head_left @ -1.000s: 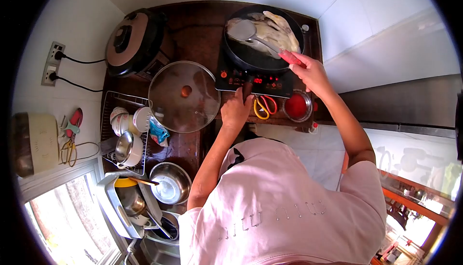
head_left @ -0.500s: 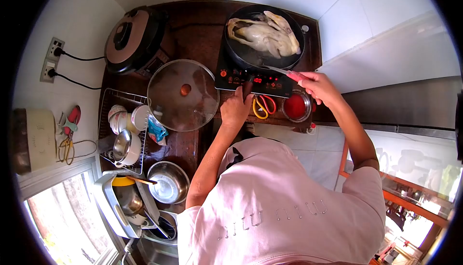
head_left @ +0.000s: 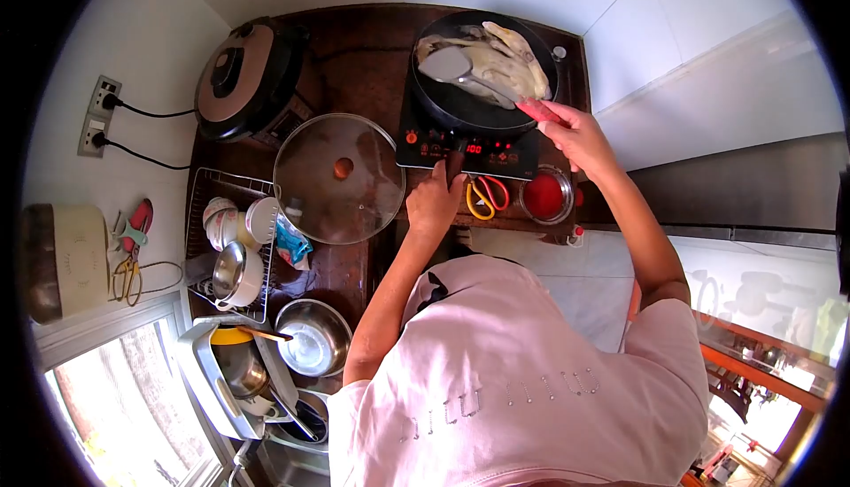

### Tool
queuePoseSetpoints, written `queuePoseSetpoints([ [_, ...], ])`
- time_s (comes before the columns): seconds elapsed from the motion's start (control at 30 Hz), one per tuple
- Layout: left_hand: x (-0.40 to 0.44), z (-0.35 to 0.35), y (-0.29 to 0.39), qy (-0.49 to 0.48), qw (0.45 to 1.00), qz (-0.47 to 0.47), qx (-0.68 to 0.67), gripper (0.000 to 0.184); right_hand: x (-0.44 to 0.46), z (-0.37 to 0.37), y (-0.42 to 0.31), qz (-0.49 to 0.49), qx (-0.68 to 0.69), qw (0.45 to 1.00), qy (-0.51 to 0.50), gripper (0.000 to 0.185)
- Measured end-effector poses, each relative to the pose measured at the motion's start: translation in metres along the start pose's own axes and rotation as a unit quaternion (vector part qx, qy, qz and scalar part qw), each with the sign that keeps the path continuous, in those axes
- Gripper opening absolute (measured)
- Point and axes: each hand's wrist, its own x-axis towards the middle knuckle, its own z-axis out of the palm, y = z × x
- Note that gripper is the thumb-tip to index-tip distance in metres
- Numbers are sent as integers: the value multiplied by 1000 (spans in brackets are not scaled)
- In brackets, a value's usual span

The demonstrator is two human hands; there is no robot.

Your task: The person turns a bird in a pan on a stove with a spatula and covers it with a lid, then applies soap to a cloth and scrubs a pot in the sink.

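Note:
A whole plucked bird (head_left: pixel 512 66) lies in a black frying pan (head_left: pixel 434 106) on an induction cooker (head_left: pixel 422 152) whose display is lit red. My left hand (head_left: pixel 434 202) is wrapped round the pan's dark handle (head_left: pixel 455 164). Held in my right hand (head_left: pixel 580 140) is a spatula (head_left: pixel 447 64) with a red handle. Its metal blade is raised over the left part of the bird and hides some of it. Whether the blade touches the bird I cannot tell.
Left of the cooker lies a glass lid (head_left: pixel 341 195), with an electric pressure cooker (head_left: pixel 235 80) behind it. Scissors (head_left: pixel 482 199) and a bowl of red contents (head_left: pixel 546 195) sit in front. A dish rack (head_left: pixel 205 199), a metal bowl (head_left: pixel 310 338) and a window (head_left: pixel 124 390) are further left.
The spatula has swung up and left, from the pan's near rim to over the bird. My right hand has moved slightly up and left. My left hand keeps its grip.

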Motion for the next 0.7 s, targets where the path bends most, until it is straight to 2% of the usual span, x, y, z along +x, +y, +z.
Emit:
queuePoseSetpoints([
  [0.17, -2, -3, 3, 8, 1000, 17, 11, 46, -21, -15, 7, 35, -7, 998, -57, 45],
  [0.27, -1, -3, 2, 6, 1000, 16, 10, 46, -22, -17, 19, 105, -14, 991, -81, 44],
  [0.4, 0, -4, 3, -21, 1000, -1, -4, 52, -17, -2, 24, 84, 12, 994, -66, 42],
  [0.5, 0, -2, 1, -1, 1000, 9, -15, 51, -10, 3, 33, 48, 12, 997, -54, 42],
  [0.7, -1, -7, 4, -26, 1000, -2, -7, 51, -2, 6, 28, 58, 50, 996, -49, 42],
])
